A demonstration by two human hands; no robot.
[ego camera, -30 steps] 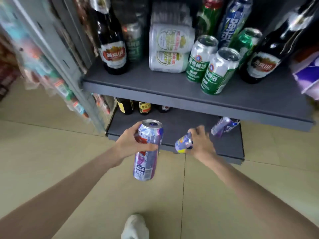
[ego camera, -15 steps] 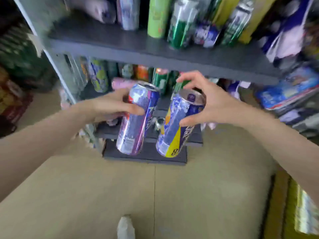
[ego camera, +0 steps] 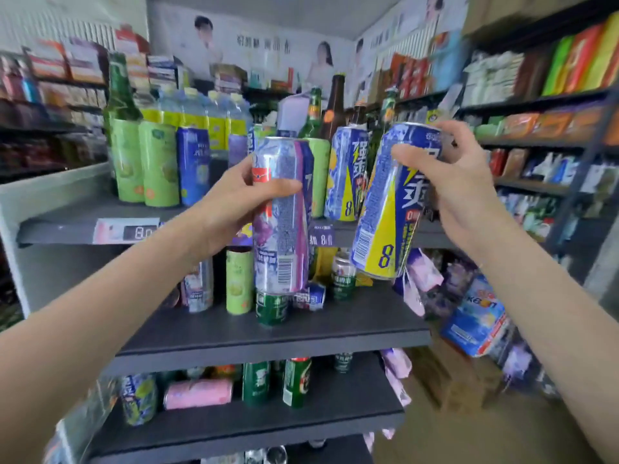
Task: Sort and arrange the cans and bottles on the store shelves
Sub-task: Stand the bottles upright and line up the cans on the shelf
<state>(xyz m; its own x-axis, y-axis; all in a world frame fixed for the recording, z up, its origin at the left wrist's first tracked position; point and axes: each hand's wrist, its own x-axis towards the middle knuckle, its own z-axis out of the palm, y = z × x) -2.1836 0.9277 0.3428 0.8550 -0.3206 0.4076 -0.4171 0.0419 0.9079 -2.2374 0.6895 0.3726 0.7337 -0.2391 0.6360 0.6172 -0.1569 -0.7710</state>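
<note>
Gripping a tall purple can [ego camera: 283, 216] upright, the left hand [ego camera: 234, 209] has fingers and thumb wrapped round its upper half, while the right hand [ego camera: 449, 182] clasps a blue-and-yellow can [ego camera: 385, 209], tilted, near its top. Both cans hang in the air in front of the top shelf [ego camera: 67, 226], where a matching blue-and-yellow can [ego camera: 346, 172] stands just behind, among green cans [ego camera: 160, 162] and bottles. Danger here, I'd say, is the crowding: that row is packed tight, and pushing either can in could knock a neighbour over. The right hand's high, tilted hold also looks liable to slip.
</note>
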